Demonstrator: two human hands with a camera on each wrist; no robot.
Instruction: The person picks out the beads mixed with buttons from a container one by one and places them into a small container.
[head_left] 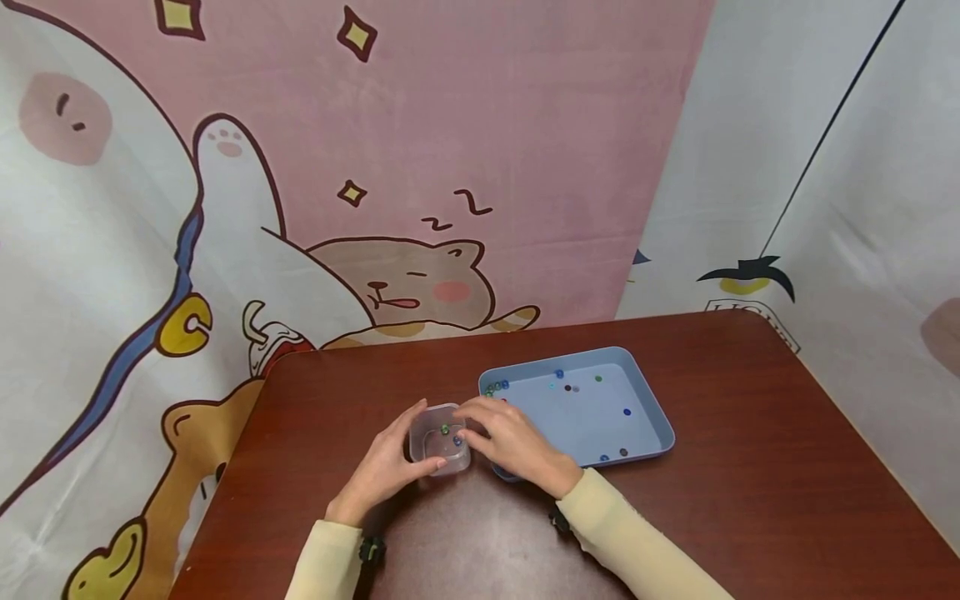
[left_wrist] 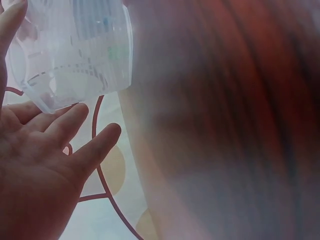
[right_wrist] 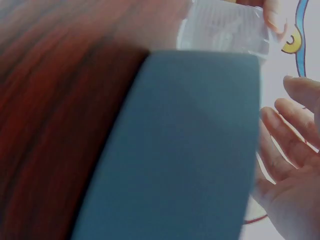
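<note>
My left hand (head_left: 384, 467) grips a small clear plastic box (head_left: 427, 450), thumb on the near side and fingers round the far side. In the left wrist view the same box (left_wrist: 75, 60) sits between thumb and fingers. Inside it lie a green marble (head_left: 445, 430) and a blue marble (head_left: 457, 441). My right hand (head_left: 513, 437) is over the box's right side, its fingertips close to the blue marble. In the right wrist view its fingers (right_wrist: 287, 137) are spread apart and loosely bent, with nothing visible between them.
A blue tray (head_left: 577, 425) stands to the right, touching or nearly touching the box. Several marbles lie scattered in it, among them a dark blue marble (head_left: 627, 412) and a green marble (head_left: 598, 379). Behind the brown table (head_left: 750, 467) hangs a printed cloth (head_left: 555, 167).
</note>
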